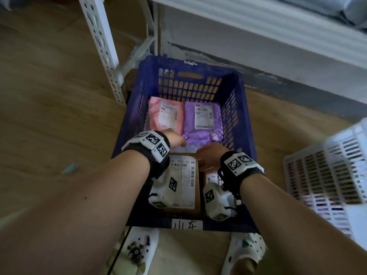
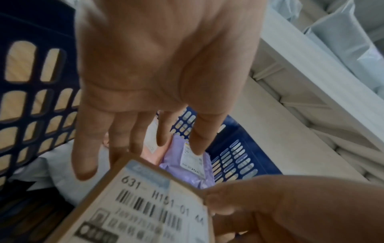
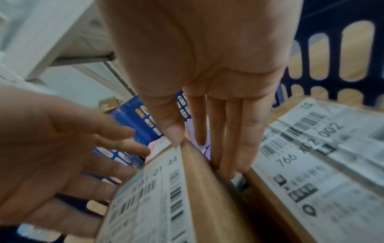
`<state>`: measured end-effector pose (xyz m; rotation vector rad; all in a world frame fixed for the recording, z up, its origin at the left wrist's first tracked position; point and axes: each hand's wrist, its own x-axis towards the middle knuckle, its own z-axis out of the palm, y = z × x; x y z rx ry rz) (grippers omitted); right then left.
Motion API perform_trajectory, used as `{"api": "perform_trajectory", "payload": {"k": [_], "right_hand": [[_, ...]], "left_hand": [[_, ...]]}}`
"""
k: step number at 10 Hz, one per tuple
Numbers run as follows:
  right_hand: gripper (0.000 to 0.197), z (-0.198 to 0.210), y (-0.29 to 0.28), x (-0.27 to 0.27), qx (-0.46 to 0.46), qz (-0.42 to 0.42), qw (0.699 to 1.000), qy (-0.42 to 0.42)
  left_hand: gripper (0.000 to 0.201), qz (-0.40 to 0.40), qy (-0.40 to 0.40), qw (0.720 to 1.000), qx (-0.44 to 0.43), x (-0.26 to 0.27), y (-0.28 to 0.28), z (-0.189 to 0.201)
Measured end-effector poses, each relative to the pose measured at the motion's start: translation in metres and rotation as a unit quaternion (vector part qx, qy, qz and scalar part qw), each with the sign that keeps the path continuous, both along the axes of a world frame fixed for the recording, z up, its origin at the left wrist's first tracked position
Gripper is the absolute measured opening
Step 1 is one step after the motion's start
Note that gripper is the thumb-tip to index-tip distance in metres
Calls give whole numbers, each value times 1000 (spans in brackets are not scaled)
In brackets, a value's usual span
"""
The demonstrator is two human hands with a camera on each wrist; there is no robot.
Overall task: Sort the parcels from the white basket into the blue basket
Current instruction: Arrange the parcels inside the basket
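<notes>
Under me runs a wood-plank floor [image 1: 49, 96], brown and a little blurred. At the far left a white perforated shelf post [image 1: 101, 46] stands on it, slanting up out of view, with a thinner brace [image 1: 153, 28] just to its right. Across the far right a white shelf board [image 1: 278, 22] stretches over a pale wall with a dark skirting strip [image 1: 268, 76] along its foot. Near me, at the bottom, I see my two white clogs [image 1: 139, 253] studded with small charms, well apart. A small pale green scrap [image 1: 70, 168] lies on the floor at the left.
</notes>
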<state>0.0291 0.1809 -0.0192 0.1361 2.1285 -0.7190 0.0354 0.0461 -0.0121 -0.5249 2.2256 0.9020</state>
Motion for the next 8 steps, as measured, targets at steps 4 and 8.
{"api": "perform_trajectory", "payload": {"k": [4,8], "right_hand": [[21,-3,3,15,-111,-197,960,-164],[22,87,38,-6,-255,-238,936,51]], "left_hand": [[30,57,-85,992,68,18,-12,-4],[54,185,31,939,287,21,-18,75]]}}
